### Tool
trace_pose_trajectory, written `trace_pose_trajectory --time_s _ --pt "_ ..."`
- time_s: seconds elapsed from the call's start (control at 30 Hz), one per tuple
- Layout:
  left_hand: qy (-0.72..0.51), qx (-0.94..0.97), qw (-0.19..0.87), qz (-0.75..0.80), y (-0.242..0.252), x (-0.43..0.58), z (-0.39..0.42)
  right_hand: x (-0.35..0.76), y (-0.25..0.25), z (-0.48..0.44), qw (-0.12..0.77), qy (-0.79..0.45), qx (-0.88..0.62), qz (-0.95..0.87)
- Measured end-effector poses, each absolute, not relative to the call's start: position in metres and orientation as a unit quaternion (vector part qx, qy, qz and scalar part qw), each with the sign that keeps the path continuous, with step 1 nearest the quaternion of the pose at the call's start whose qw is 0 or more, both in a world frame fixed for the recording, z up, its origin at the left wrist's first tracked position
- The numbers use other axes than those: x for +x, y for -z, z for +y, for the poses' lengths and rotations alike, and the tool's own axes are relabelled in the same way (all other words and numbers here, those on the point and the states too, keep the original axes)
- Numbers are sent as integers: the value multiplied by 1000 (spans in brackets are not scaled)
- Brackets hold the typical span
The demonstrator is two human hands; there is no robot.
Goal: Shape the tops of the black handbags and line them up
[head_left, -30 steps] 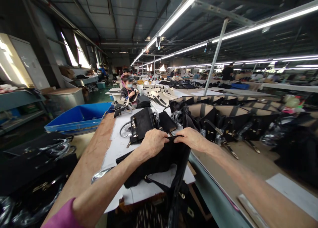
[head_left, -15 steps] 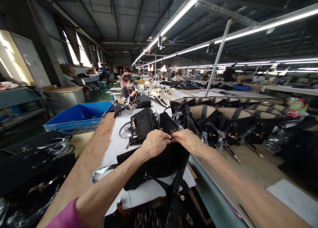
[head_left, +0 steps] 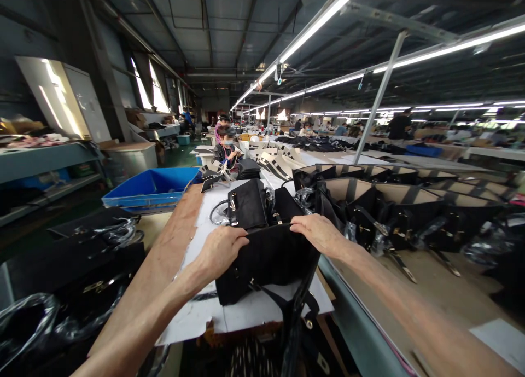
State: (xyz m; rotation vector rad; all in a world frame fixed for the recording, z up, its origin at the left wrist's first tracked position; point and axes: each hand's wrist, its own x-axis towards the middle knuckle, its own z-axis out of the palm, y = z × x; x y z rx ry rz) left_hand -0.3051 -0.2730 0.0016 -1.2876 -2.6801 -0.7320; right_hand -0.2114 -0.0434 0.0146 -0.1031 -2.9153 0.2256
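Observation:
A black handbag point(head_left: 270, 259) lies in front of me on the paper-covered bench, with a strap and metal fittings hanging toward me over the near edge. My left hand point(head_left: 223, 251) pinches the bag's top edge near its left corner. Toward the right end of the same edge, my right hand point(head_left: 318, 232) grips with thumb and fingers closed. Just beyond stands another black handbag point(head_left: 248, 204) with a plastic-wrapped handle and gold-coloured fittings. A flat black piece point(head_left: 287, 204) rests beside it.
A blue bin point(head_left: 151, 185) stands left of the bench. Black bags with wrapped handles point(head_left: 74, 262) are piled at near left. Rows of open black bags with beige linings point(head_left: 406, 202) line the right-hand table. A seated co-worker point(head_left: 223, 150) is at the far end.
My hands were together at the middle of the bag's top edge. Now they are apart, the left one further left along the edge. The view has turned slightly left.

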Motion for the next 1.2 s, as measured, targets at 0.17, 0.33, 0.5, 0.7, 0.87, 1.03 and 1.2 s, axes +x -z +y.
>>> trace_pose_trajectory --time_s 0.17,0.33,0.5,0.7,0.87,1.03,1.2 --pt "347 -377 31 -858 13 -300 -290 -224 -18 -59 99 21 -26 -994" --pt "376 -381 12 -844 11 -301 -287 -238 -17 -64 80 -58 11 -995" --pt "423 -366 -6 -829 18 -305 -297 -236 -18 -62 80 -94 21 -992" --pt "528 -305 -27 -792 37 -302 -320 -236 -18 -67 91 -97 -1 -991" --pt "561 -278 -26 -780 47 -303 -321 -237 -19 -70 79 -100 -22 -992" --pt "577 -283 -50 -764 49 -303 -325 -233 -22 -71 66 -120 -16 -990" --pt "619 -310 -95 -716 46 -303 -340 -232 -20 -85 102 -99 -17 -990"
